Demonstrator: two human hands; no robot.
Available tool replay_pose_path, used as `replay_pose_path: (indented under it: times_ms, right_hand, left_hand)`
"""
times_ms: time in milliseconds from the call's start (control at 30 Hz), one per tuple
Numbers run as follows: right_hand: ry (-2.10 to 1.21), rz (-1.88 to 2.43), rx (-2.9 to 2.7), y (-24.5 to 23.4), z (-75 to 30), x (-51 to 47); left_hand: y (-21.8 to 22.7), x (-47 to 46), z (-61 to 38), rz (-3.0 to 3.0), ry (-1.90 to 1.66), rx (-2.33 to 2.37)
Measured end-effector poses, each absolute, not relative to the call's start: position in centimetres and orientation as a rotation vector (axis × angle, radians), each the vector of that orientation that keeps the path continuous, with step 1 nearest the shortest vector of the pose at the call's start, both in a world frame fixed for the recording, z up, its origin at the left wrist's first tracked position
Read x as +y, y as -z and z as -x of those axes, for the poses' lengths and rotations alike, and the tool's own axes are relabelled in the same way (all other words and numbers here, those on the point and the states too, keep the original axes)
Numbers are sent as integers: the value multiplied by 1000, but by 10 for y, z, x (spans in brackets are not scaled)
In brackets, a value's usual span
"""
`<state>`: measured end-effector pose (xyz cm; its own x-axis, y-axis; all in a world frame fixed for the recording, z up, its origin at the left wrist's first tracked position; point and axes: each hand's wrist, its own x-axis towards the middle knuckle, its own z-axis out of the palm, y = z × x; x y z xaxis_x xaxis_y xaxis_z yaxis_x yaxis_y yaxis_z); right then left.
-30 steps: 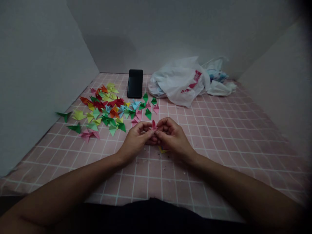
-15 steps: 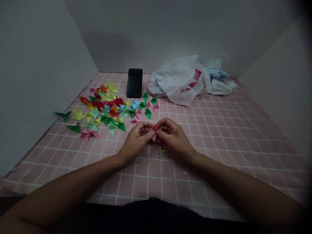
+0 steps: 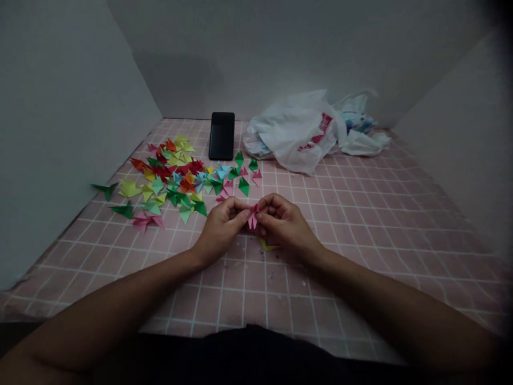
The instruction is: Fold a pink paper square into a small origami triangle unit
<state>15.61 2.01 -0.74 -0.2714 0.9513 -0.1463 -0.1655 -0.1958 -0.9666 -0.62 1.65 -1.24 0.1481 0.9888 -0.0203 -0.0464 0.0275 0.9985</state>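
Note:
Between my two hands is a small pink folded paper piece (image 3: 253,219), its two narrow points hanging downward. My left hand (image 3: 223,222) pinches its left side between thumb and fingers. On the other side, my right hand (image 3: 286,222) grips it the same way, with the fingers curled. Below the right hand lies a yellow-edged paper stack (image 3: 267,245), mostly hidden by that hand. To the left, many folded paper cranes (image 3: 186,184) in green, red, yellow, orange, blue and pink are spread in a loose pile.
A black phone (image 3: 222,136) leans upright near the back wall. To its right sits a crumpled white plastic bag (image 3: 296,131) with red print, beside a smaller bag with blue marks (image 3: 358,125). A pink checked cloth (image 3: 372,230) covers the table; walls enclose three sides.
The thumbs have shifted slightly apart, and more of the pink paper's lower points shows between them. Both hands stay in nearly the same place. The cranes and bags lie as before.

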Motion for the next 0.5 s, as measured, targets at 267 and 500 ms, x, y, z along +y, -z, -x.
replay_pose_path:
  times_ms: [267,500]
  right_hand:
    - [-1548,1100,-1244,7,-156,20]
    - [-1572,1084,-1246,7,-157,20]
  left_hand:
    - [12,17,6,-1249,-1121,1110]
    - [12,20,8,-1332,-1099,1175]
